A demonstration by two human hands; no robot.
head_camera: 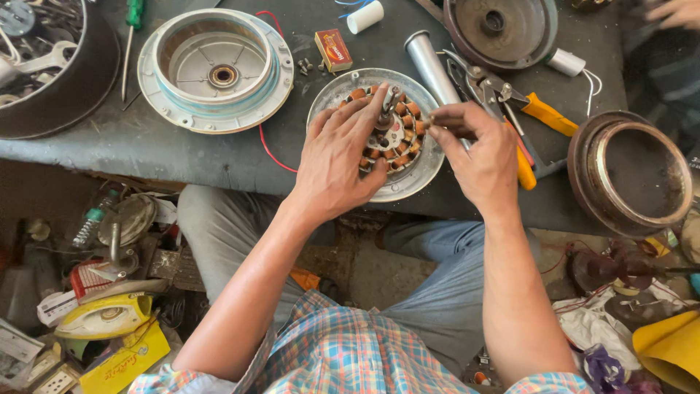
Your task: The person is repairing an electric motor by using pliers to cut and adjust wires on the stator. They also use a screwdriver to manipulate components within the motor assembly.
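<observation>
A round fan motor plate [332, 93] with a ring of orange copper coils [405, 125] lies on the dark workbench [146, 149] in front of me. My left hand [337, 157] rests flat on the coils, fingertips at the centre shaft [389, 102]. My right hand [477, 153] sits at the plate's right edge, fingers pinched on a thin tool whose tip touches the coils; what the tool is I cannot tell. A red wire [271, 149] runs from under the plate.
A white motor housing [216, 69] lies to the left, a dark bowl of tools [51, 66] beyond it. Orange-handled pliers [510, 98], a metal tube [430, 62] and rusty covers [631, 175] lie right. Another person's hand [674, 11] shows top right. Clutter covers the floor.
</observation>
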